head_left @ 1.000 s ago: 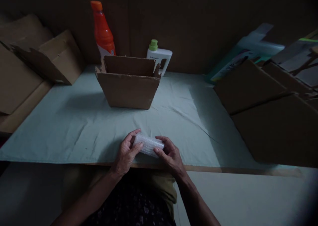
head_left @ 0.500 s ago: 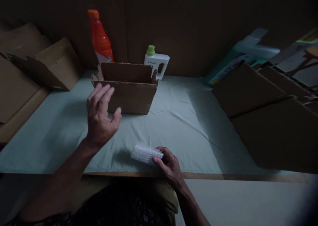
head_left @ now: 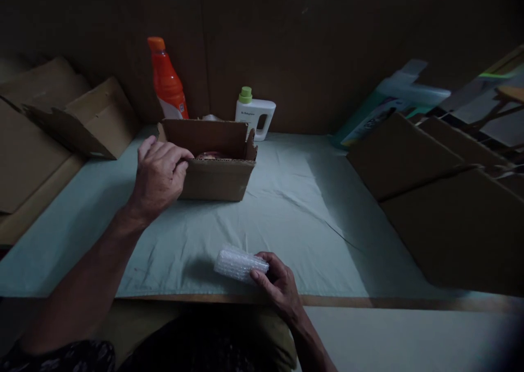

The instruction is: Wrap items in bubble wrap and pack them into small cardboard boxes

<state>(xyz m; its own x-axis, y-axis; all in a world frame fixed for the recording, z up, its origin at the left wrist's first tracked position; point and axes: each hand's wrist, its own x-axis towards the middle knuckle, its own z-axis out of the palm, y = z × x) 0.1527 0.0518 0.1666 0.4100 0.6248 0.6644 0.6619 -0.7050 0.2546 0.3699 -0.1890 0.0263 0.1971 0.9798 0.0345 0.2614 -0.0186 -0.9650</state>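
My left hand [head_left: 159,175] is stretched forward and its fingers are curled over the near left rim of a small open cardboard box [head_left: 221,178] in the middle of the table. Something pinkish shows dimly inside the box. My right hand [head_left: 278,286] rests near the table's front edge, fingers pinched on the right end of a small bundle wrapped in bubble wrap [head_left: 238,263], which lies on the pale green cloth [head_left: 295,219].
An orange bottle [head_left: 166,83] and a white jug with a green cap [head_left: 252,113] stand behind the box by the dark wall. Flattened cardboard is stacked at the left [head_left: 61,121] and at the right [head_left: 442,197].
My left hand let go of the bubble-wrap bundle, rose, and reached forward to grip the box's rim. My right hand kept hold of the bundle. The view tilted down a little.
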